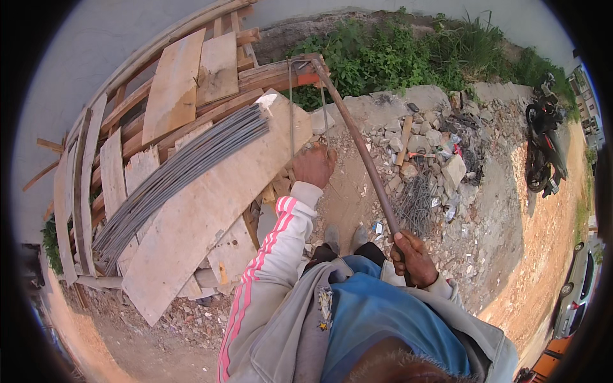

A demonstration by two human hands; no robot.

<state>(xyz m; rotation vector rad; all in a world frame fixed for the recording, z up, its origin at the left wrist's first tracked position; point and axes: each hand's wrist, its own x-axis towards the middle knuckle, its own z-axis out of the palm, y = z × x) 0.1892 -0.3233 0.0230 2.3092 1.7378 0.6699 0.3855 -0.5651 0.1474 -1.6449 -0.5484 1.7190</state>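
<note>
My right hand (414, 258) is wrapped round the lower end of a long rusty metal bar (361, 148). The bar slants up and left to the end of a thick wooden beam (281, 76). At that end a thin steel rod (291, 108) is bent into a narrow U shape, its two legs pointing back toward me. My left hand (313, 166) is closed round the near part of this rod; the fingers are partly hidden. Left of it, a bundle of straight thin steel rods (185, 167) lies across a wide plywood board (211, 204).
Planks and boards (171, 86) are stacked at the left against a wall. Broken concrete and stones (454, 171) with tangled wire (415, 201) lie to the right. Green weeds (389, 60) grow behind. A motorcycle (546, 143) and a parked car (580, 290) stand at the far right.
</note>
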